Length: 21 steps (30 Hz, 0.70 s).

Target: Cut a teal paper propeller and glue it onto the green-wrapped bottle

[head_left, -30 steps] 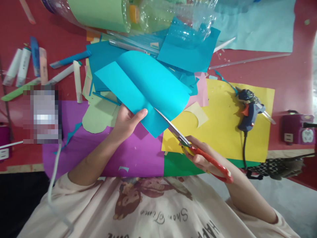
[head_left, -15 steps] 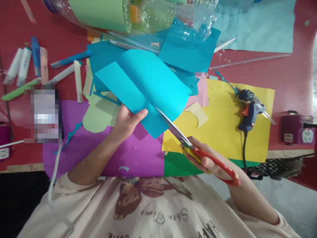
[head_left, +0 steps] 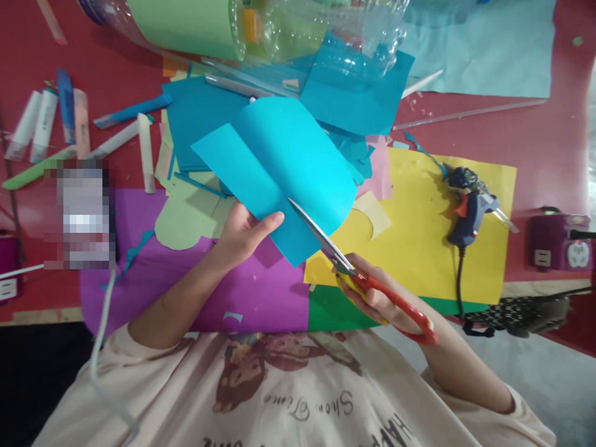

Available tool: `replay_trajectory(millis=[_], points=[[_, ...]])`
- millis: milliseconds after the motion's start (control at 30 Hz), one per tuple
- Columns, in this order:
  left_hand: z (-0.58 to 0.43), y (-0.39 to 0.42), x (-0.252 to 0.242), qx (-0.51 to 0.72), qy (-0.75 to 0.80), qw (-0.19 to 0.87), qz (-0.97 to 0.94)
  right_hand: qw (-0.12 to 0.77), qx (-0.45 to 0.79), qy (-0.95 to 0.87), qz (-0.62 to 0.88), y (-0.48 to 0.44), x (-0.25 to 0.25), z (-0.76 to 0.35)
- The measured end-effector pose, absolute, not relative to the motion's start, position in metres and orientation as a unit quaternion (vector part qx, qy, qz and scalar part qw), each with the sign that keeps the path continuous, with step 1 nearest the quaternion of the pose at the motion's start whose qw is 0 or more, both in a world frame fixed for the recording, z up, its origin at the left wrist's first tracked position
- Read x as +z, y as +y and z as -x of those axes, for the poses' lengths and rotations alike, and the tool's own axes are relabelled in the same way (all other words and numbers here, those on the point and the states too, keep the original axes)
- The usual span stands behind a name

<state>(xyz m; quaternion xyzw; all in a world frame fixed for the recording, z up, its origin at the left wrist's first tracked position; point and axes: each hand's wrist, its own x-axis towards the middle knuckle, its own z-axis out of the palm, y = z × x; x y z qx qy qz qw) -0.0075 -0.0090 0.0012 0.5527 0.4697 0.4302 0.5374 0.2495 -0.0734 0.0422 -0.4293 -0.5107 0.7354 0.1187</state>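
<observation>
My left hand (head_left: 242, 233) pinches the near edge of a folded bright blue paper sheet (head_left: 279, 167), thumb on top, and holds it up over the table. My right hand (head_left: 382, 298) grips red and yellow handled scissors (head_left: 354, 270). Their metal blades reach up and left into the sheet's near edge, close beside my left thumb. Under the sheet lie purple paper (head_left: 214, 285), yellow paper (head_left: 419, 230) and a green sheet (head_left: 335, 310).
A blue glue gun (head_left: 468, 205) with a black cord rests on the yellow paper at right. Markers (head_left: 46, 121) lie at the far left. Clear plastic bottles (head_left: 298, 31) and blue paper scraps (head_left: 354, 93) crowd the back. A purple socket box (head_left: 561, 242) sits at right.
The blue sheet has shifted a little to the right and turned. The scissor blades have pushed further into its near edge, and the handles have come closer together.
</observation>
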Motion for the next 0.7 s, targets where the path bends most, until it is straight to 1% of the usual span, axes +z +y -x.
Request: replay_trajectory(millis=[133,467,700], points=[[0.007,-0.008,0.001,0.431,0.474,0.528,-0.558,0.126,0.757,-0.469,0.438,-0.074,0.041,-0.248],[0.01,-0.009,-0.005,0.428,0.478,0.528,-0.557,0.13,0.744,-0.475,0.451,-0.076,0.035,-0.248],[0.015,-0.01,-0.018,0.452,0.501,0.545,-0.499,0.137,0.731,-0.495,0.448,-0.076,0.035,-0.249]])
